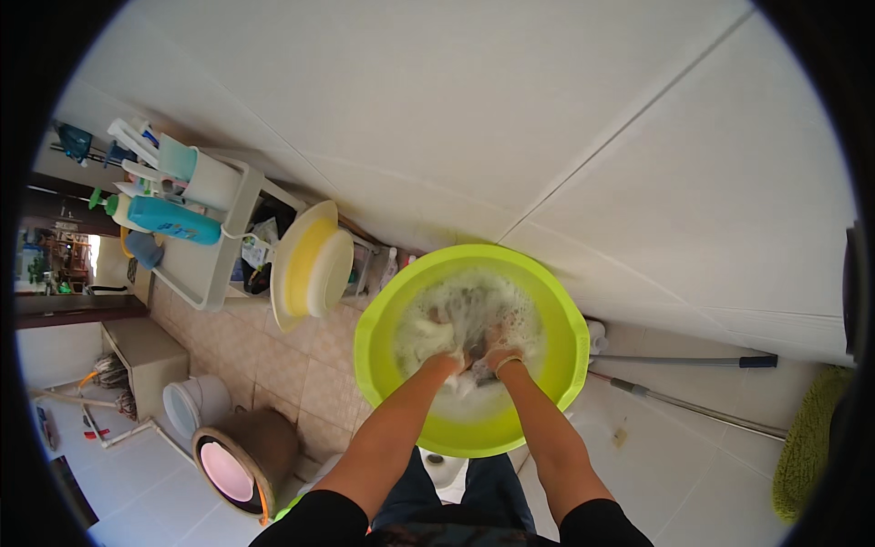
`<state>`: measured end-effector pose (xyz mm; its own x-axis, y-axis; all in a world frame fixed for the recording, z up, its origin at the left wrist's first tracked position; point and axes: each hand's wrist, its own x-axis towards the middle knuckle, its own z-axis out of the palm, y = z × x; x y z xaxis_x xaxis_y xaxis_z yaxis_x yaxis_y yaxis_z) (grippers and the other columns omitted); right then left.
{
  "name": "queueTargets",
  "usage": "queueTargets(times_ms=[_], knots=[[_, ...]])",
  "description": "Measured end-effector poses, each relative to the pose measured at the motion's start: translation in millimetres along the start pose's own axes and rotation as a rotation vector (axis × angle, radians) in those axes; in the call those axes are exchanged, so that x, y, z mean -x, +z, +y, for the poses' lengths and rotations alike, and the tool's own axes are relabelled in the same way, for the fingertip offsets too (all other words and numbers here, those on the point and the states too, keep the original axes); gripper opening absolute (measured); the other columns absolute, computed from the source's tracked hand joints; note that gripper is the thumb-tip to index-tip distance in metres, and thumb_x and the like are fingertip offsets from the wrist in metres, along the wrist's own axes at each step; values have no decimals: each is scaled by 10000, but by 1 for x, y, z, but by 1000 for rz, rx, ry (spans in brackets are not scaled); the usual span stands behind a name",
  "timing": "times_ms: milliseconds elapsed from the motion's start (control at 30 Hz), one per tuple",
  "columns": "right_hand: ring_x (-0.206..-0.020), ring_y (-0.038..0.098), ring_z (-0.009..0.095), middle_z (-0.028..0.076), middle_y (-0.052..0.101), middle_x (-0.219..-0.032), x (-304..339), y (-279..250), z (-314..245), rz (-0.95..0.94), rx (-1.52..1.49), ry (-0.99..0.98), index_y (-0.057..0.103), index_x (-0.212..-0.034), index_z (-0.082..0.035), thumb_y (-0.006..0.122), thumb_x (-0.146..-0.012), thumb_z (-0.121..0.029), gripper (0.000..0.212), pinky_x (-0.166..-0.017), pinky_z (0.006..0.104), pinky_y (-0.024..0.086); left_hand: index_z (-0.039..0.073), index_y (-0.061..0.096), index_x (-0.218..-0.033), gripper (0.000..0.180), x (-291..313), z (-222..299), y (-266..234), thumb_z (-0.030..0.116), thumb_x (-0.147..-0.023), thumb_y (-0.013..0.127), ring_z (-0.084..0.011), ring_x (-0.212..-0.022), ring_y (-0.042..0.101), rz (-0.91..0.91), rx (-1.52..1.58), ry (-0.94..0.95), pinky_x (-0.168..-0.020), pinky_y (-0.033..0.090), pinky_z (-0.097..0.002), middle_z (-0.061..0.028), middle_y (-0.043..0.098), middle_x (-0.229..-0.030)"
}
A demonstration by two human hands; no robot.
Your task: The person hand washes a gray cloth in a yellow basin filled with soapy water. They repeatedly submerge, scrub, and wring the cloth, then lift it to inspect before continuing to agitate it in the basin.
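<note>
A large lime-green basin [563, 351] in front of me holds foamy water [467, 284]. Both my hands are down in the suds, close together near its middle. Beside my left hand [447, 357] lies a pale wet cloth [425, 339], partly under the foam. My right hand [499, 348] is just right of it, with a thin bracelet [509, 363] at the wrist. More whitish fabric [463, 383] shows between the wrists. Foam and water cover the fingers of both hands, so their grip on the cloth does not show.
A white shelf rack [228, 239] with bottles stands left, a yellow-and-white basin [314, 264] leaning at its side. Lower left are a brown bin [273, 439] and a white bucket [197, 405]. Long poles [684, 361] and a green mop head [811, 447] lie right. A tiled wall [474, 118] rises behind.
</note>
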<state>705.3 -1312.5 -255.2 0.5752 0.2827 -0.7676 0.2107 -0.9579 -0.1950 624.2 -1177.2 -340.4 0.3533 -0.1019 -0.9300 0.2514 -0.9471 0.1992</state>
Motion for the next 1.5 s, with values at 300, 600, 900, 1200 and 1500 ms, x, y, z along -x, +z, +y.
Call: queueTargets(times_ms=[300, 600, 900, 1200, 1500], knots=[[-1054, 570, 347, 102, 623, -1121, 157, -131, -12, 464, -461, -966, 618, -1078, -150, 567, -586, 123, 565, -860, 414, 478, 114, 594, -1084, 474, 218, 59, -102, 2, -644, 728, -403, -1329, 356, 1248, 286, 546, -1092, 185, -625, -148, 479, -1349], [-1098, 531, 379, 202, 409, -1387, 261, -213, -40, 585, -475, -899, 562, -1134, -44, 641, -595, 41, 551, -909, 423, 469, 89, 566, -975, 473, 306, 61, -112, -61, -543, 687, -333, -892, 624, 1363, 409, 589, -652, 506, -392, -127, 583, -1132], [-1312, 399, 402, 222, 248, -1521, 86, -41, 37, 616, 103, -383, 490, -1187, -20, 835, -623, -190, 683, -1073, 488, 355, 217, 365, -1475, 978, 194, 70, -82, 190, -625, 849, -407, -1395, 233, 944, 99, 199, -1067, 288, -557, -155, 207, -1547], [-1387, 341, 315, 144, 279, -1542, 10, 0, 21, -49, 134, 39, 414, -1373, -56, 589, -909, -308, 557, -1150, 541, 214, 110, 208, -1527, 1004, 93, 61, -74, 265, -720, 785, -353, -1471, 65, 606, -150, 109, -1165, 37, -598, -136, 117, -1592], [-1250, 460, 388, 176, 540, -1278, -2, 12, 16, -76, -109, 20, 586, -1166, -69, 620, -855, -248, 361, -1029, 538, 361, 134, 419, -1421, 785, 45, 19, -51, 146, -719, 769, -345, -1449, 192, 398, 362, 260, -1149, 96, -601, -131, 224, -1554]])
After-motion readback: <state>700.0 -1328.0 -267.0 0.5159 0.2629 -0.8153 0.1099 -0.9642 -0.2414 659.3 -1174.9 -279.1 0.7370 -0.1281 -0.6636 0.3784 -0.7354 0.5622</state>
